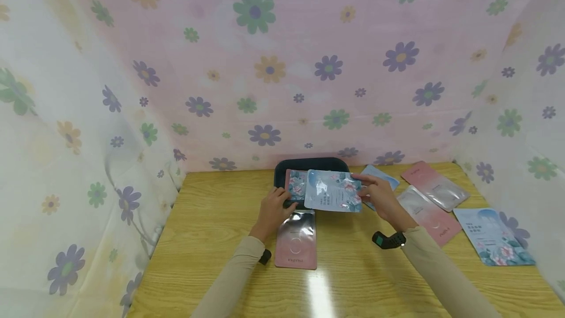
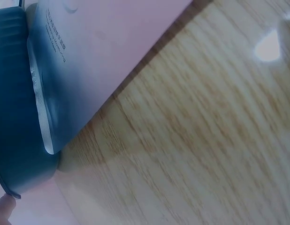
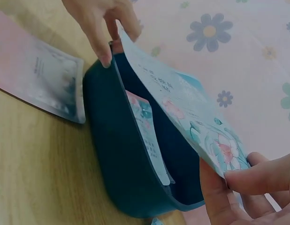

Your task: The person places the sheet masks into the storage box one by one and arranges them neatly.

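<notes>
We see the right hand (image 1: 383,200) pinching the edge of a pale blue packet (image 1: 333,190), which is tilted above the opening of a dark bin (image 1: 324,164). The left hand (image 1: 272,212) holds the rim of this bin, at its left side. Inside the bin we notice a flowered packet (image 3: 147,136), leaning by the wall. A pink packet (image 1: 295,249) lies on the bench (image 1: 220,220), just beside the bin; farther right, we find two pink-silver packets (image 1: 434,185) and two other blue packets (image 1: 494,239).
</notes>
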A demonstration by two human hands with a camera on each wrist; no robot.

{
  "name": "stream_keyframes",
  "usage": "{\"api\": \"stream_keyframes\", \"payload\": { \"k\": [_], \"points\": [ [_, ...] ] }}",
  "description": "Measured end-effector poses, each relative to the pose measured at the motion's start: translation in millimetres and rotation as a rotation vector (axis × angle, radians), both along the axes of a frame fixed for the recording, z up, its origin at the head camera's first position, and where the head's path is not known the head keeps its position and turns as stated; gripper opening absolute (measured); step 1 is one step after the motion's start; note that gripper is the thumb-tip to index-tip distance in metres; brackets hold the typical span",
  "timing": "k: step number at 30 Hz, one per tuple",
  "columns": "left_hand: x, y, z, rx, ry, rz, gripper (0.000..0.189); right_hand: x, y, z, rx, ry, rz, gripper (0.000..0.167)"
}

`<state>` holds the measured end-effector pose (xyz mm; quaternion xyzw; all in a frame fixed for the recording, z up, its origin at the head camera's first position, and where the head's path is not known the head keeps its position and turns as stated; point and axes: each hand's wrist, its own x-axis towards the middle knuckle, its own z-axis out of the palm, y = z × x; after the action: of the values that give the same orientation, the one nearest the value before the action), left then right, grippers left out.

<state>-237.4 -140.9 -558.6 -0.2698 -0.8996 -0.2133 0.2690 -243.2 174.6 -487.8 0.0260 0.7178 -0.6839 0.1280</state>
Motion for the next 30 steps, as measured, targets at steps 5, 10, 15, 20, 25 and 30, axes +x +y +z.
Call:
{"api": "stream_keyframes", "payload": {
  "k": [5, 10, 15, 20, 25, 30],
  "points": [
    [-0.2, -0.4, 0.5, -0.011, -0.027, 0.013, 0.025, -14.6, -6.0, 0.2, -0.014, -0.011, -0.016, 0.054],
    [-0.6, -0.7, 0.6, -0.008, -0.026, 0.007, 0.025, -27.2, -14.7, -0.3, -0.021, -0.028, -0.009, 0.054],
    [0.3, -0.1, 1.0, -0.008, -0.012, 0.0, 0.024, -40.4, -24.2, -9.3, -0.018, -0.02, -0.021, 0.051],
    [0.7, -0.6, 0.6, -0.01, -0.036, 0.005, 0.023, -56.4, -36.4, -23.0, 0.016, 0.001, -0.046, 0.049],
    [1.1, 0.3, 1.6, -0.008, -0.047, 0.016, 0.023, -65.6, -51.6, -32.3, 0.08, 0.041, -0.054, 0.047],
    [1.2, 0.8, 2.5, -0.019, -0.057, 0.032, 0.024, -67.6, -64.8, -35.9, 0.188, 0.121, -0.035, 0.049]
  ]
}}
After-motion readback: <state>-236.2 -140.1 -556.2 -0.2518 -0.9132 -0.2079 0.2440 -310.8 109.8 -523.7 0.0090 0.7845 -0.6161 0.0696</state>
